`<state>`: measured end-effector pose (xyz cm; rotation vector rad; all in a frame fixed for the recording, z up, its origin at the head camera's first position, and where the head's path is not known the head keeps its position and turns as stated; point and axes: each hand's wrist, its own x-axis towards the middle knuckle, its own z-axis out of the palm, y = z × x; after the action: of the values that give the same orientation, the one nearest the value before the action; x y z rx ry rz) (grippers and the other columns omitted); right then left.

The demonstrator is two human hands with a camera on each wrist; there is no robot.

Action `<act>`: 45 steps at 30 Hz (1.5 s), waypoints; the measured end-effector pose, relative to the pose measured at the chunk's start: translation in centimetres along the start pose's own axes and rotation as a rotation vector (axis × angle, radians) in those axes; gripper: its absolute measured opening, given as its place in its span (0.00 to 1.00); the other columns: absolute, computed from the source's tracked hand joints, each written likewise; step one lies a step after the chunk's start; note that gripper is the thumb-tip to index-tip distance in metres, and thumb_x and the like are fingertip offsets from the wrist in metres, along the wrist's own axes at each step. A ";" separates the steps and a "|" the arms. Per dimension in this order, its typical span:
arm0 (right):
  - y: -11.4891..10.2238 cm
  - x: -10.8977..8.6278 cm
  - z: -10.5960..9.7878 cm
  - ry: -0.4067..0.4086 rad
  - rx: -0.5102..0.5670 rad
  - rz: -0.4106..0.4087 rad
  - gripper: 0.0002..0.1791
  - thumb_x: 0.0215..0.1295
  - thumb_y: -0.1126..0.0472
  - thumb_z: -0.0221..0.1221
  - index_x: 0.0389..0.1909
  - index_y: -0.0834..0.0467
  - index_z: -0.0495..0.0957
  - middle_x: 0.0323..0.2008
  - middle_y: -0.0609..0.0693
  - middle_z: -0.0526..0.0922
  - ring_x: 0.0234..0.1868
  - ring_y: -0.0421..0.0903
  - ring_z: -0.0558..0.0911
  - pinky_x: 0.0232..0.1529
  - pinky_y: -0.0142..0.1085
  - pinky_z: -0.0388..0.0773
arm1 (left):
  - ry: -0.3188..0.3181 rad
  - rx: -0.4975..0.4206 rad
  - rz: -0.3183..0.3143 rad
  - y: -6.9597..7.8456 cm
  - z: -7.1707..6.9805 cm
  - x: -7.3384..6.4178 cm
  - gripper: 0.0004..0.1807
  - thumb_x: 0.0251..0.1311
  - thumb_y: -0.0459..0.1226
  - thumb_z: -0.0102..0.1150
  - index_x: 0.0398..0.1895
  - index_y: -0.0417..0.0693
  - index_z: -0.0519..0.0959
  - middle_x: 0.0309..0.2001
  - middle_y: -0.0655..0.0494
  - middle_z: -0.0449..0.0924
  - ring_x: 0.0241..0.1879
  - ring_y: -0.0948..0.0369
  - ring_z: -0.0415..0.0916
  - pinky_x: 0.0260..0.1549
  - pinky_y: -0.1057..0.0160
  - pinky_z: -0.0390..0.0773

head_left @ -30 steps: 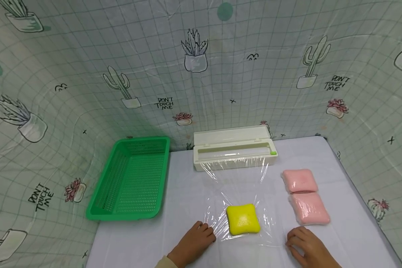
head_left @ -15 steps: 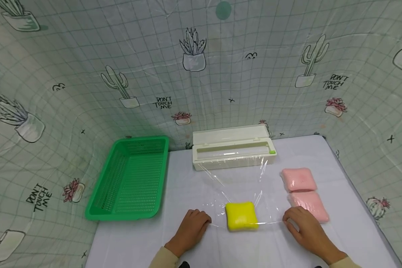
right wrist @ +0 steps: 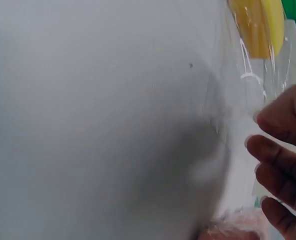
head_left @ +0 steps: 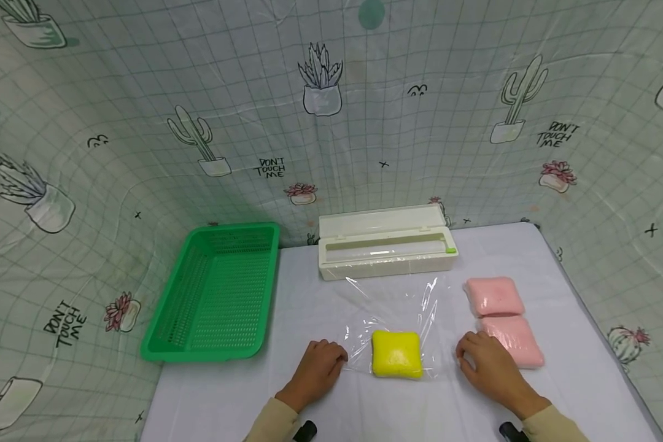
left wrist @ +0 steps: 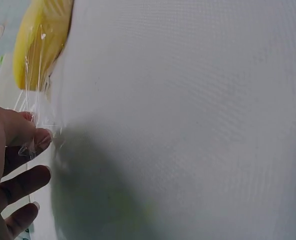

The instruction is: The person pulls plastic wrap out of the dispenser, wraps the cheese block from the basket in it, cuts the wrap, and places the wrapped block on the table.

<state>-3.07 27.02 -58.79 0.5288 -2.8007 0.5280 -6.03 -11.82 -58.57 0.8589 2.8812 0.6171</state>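
A yellow pillow-shaped block [head_left: 396,355] lies on the white-covered table, with clear cling film [head_left: 387,304] around and behind it. My left hand [head_left: 316,371] is at the film's left side. In the left wrist view, its thumb and forefinger pinch a crumpled bit of film beside the yellow block [left wrist: 42,45]. To the right of the block is my right hand [head_left: 492,371], fingers loosely bent. The right wrist view shows its thumb apart from the fingers [right wrist: 273,155], with nothing between them and the film just beyond.
Behind the block stands a white cling film dispenser box [head_left: 387,267], lid up, a roll inside. A green plastic basket [head_left: 272,288] is at the left. Two pink film-wrapped blocks [head_left: 494,296] lie at the right, the nearer one beside my right hand. A patterned cloth hangs behind.
Both hands rose from beside the film and stretched its near edge across the yellow block. Now that edge is slack, and the right hand has released it and shifted slightly left.
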 end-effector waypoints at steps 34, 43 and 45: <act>-6.0 1.1 2.7 0.058 0.097 0.057 0.20 0.45 0.65 0.82 0.32 0.46 0.82 0.30 0.33 0.79 0.35 0.34 0.72 0.44 0.41 0.75 | 0.079 0.056 0.051 3.9 2.3 1.3 0.02 0.69 0.43 0.69 0.39 0.58 0.86 0.34 0.68 0.79 0.37 0.67 0.71 0.48 0.63 0.71; -6.2 0.4 1.7 0.154 0.083 -0.010 0.21 0.42 0.72 0.79 0.34 0.50 0.83 0.37 0.39 0.83 0.40 0.41 0.79 0.45 0.41 0.75 | 0.180 0.259 0.138 5.2 2.1 0.4 0.12 0.62 0.41 0.76 0.46 0.59 0.85 0.44 0.65 0.80 0.46 0.64 0.77 0.51 0.61 0.77; -6.4 0.2 1.8 0.138 0.063 -0.102 0.22 0.41 0.67 0.81 0.37 0.49 0.84 0.40 0.40 0.84 0.43 0.42 0.80 0.49 0.41 0.76 | 0.199 0.315 0.213 5.7 2.2 0.4 0.14 0.60 0.44 0.78 0.46 0.60 0.84 0.46 0.65 0.80 0.48 0.64 0.78 0.53 0.62 0.77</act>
<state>-1.03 20.70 -58.38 0.6195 -2.6186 0.6081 -3.08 -6.47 -58.26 1.2223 3.1456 0.2769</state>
